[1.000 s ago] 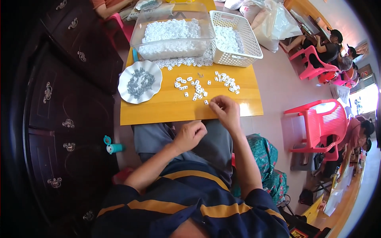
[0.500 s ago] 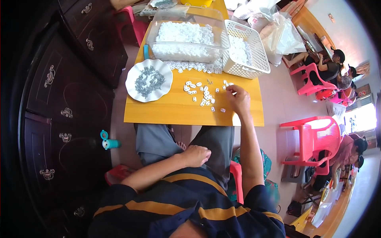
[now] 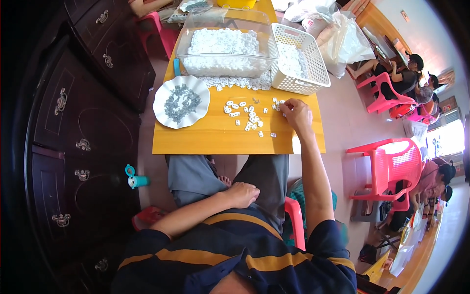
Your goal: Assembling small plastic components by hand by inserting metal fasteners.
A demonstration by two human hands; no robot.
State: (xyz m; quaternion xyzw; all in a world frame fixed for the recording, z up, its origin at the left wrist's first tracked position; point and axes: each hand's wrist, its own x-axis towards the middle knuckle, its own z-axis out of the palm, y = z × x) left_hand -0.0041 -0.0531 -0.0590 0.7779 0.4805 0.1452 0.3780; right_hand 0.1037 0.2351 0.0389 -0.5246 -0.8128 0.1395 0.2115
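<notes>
At the table's right side my right hand (image 3: pixel 297 115) is closed, fingertips pressed together at a few small white two-holed pieces (image 3: pixel 276 105). Whether anything is pinched there is too small to make out. More such pieces (image 3: pixel 252 117) lie scattered to its left, with a few tiny metal bits (image 3: pixel 255 100) behind them. My left hand (image 3: pixel 243 195) rests on my lap, its fingers curled in and nothing showing in them. Farther left stands a white scalloped plate (image 3: pixel 160 113) holding many small grey metal parts (image 3: pixel 183 103).
A clear bin (image 3: pixel 227 66) heaped with white pieces stands at the table's back, beside a white perforated basket (image 3: pixel 306 85). Dark cabinets (image 3: pixel 88 117) line the left. Pink chairs (image 3: pixel 387 169) and people working stand right; another person's arm (image 3: pixel 149 7) shows at far left.
My right hand has lowered slightly, its fingertips now down by the white pieces at the right. My left hand stays on my lap. The whole view has shifted a little.
</notes>
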